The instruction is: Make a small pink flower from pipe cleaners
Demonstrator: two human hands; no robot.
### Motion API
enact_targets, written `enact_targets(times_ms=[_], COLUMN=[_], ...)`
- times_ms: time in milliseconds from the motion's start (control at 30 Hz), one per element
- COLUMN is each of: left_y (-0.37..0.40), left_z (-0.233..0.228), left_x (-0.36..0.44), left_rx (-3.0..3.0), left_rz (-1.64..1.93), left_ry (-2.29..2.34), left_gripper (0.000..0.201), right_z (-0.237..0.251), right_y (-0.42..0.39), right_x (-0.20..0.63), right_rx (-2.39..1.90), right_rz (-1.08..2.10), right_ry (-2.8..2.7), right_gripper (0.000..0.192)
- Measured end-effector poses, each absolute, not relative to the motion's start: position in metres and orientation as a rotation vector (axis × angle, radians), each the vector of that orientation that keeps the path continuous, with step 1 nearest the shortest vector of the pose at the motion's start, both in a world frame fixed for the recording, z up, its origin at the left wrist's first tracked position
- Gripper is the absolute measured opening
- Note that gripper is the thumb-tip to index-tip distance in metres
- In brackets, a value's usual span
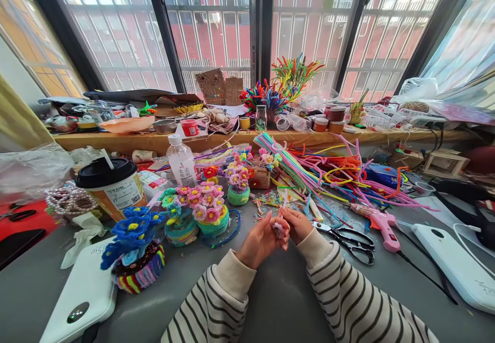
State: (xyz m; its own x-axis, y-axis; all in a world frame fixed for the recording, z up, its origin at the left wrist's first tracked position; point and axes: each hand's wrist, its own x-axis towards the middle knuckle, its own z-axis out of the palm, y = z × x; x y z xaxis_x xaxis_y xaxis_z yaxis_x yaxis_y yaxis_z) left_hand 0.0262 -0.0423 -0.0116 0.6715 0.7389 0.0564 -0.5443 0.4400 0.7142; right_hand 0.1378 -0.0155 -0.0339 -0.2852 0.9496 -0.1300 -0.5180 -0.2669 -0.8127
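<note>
Over the middle of the table, my left hand [261,240] curls round a small pale purple fuzzy piece [278,229], apparently bent pipe cleaner. My right hand [297,224] touches it from the right, fingers pinched at the base of a thin whitish stem [285,197] that points upward. Whether stem and fuzzy piece are joined is hidden by the fingers. Left of my hands stand pipe-cleaner flower pots: one with pink flowers [207,206] and one with blue flowers [135,232]. Black-handled scissors [353,242] lie just right of my right hand.
Beyond my hands, a heap of coloured pipe cleaners [296,162] spreads rightward. A pink glue gun [381,227] with a cable lies at right, beside a white power bank [452,265]. A lidded paper cup [116,188] and a plastic bottle [181,162] stand at left. A cluttered wooden ledge [220,141] runs behind.
</note>
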Motion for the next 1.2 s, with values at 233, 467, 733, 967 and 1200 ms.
enact_targets(times_ms=[233, 467, 733, 967, 1200], left_y=[-0.044, -0.042, -0.045, -0.046, -0.051], left_z=[-0.011, -0.012, -0.02, -0.016, -0.018], left_x=[0.025, 0.025, 0.031, 0.029, 0.034], left_rx=[0.852, 0.931, 1.244, 1.292, 1.702], left_rz=[0.828, 0.842, 0.859, 0.911, 0.971], left_ry=[0.375, 0.511, 0.705, 0.797, 0.944], left_gripper=[0.047, 0.053, 0.048, 0.05, 0.049], right_z=[-0.035, -0.029, -0.034, -0.03, -0.03], right_y=[-0.01, -0.011, -0.008, -0.006, -0.005], right_x=[0.146, 0.152, 0.154, 0.157, 0.161], right_rx=[-0.762, -0.617, -0.765, -0.493, -0.485], right_rz=[1.719, 1.751, 1.711, 1.855, 1.922], right_ry=[-0.625, -0.367, -0.333, -0.247, -0.159], right_gripper=[0.022, 0.024, 0.014, 0.014, 0.022])
